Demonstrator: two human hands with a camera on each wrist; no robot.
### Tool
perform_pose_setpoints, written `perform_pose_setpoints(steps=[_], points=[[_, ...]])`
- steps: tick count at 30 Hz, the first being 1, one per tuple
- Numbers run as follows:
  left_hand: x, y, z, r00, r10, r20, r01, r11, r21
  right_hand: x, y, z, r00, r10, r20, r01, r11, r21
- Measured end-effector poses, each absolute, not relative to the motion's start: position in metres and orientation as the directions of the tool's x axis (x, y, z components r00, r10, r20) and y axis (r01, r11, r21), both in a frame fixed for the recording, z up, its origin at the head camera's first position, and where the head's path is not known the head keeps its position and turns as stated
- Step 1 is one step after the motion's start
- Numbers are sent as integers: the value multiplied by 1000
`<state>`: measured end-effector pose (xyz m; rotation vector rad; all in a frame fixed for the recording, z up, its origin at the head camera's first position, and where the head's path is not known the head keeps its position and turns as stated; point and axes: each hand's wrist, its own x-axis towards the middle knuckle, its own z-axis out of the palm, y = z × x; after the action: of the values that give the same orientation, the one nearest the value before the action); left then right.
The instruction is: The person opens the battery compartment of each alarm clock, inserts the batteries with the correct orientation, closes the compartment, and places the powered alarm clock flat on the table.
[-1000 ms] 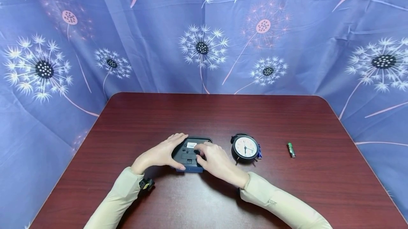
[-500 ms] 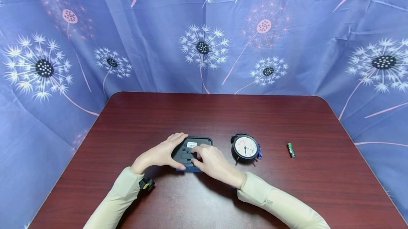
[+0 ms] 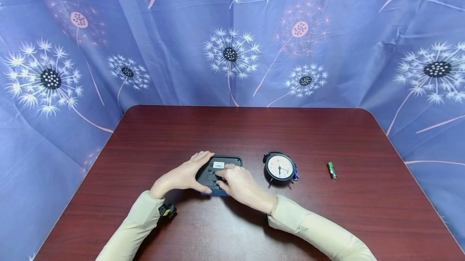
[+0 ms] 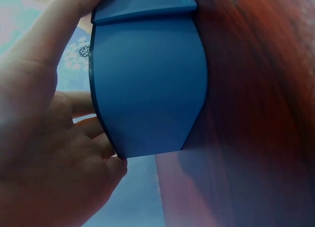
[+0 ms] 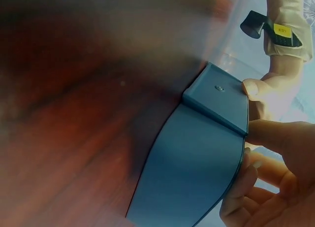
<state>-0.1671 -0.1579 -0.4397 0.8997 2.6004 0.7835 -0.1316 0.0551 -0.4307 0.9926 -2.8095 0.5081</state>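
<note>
What looks like a blue desk clock [image 3: 209, 181] lies face down on the table, its black back upward with a white label [image 3: 218, 165], small knobs and a battery cover. My left hand [image 3: 187, 172] grips it from the left, thumb at the near edge and fingers at the far edge. The left wrist view shows its smooth blue side [image 4: 150, 84]. My right hand [image 3: 239, 184] reaches in from the right, bent index finger and thumb on the back at the battery cover. Whether they pinch the cover, I cannot tell. Its other fingers are curled [image 5: 246, 187].
A round black alarm clock [image 3: 279, 168] with a white dial stands just right of the hands. Part of a blue battery [image 3: 296, 173] shows behind it. Farther right lies a green battery [image 3: 331, 170]. A patterned blue curtain [image 3: 174, 51] hangs behind the dark red table [image 3: 232, 132].
My right hand has shifted slightly left over the clock's back, its thumb moving onto the battery cover's near end. The left hand, the alarm clock and the batteries stay in place.
</note>
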Motion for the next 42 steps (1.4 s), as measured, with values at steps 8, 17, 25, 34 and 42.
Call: perform_pose_setpoints(steps=[8, 17, 25, 34, 42], points=[[-167, -158, -441, -763, 642, -70, 491, 647, 583, -132, 51, -430, -780, -590, 208, -625, 739, -252], [-167, -158, -441, -759, 648, -61, 499, 640, 584, -132, 45, -433, -768, -584, 263, -631, 759, -156], [-167, -158, -441, -762, 644, -71, 491, 645, 585, -125, 40, -435, -682, -652, 332, -657, 745, 114], [-167, -157, -442, -761, 647, -46, 508, 639, 578, -121, 36, -438, -586, -736, 339, -671, 675, 306], [-165, -157, -441, -776, 630, -15, 514, 646, 564, -123, 33, -436, -528, -777, 342, -683, 628, 374]])
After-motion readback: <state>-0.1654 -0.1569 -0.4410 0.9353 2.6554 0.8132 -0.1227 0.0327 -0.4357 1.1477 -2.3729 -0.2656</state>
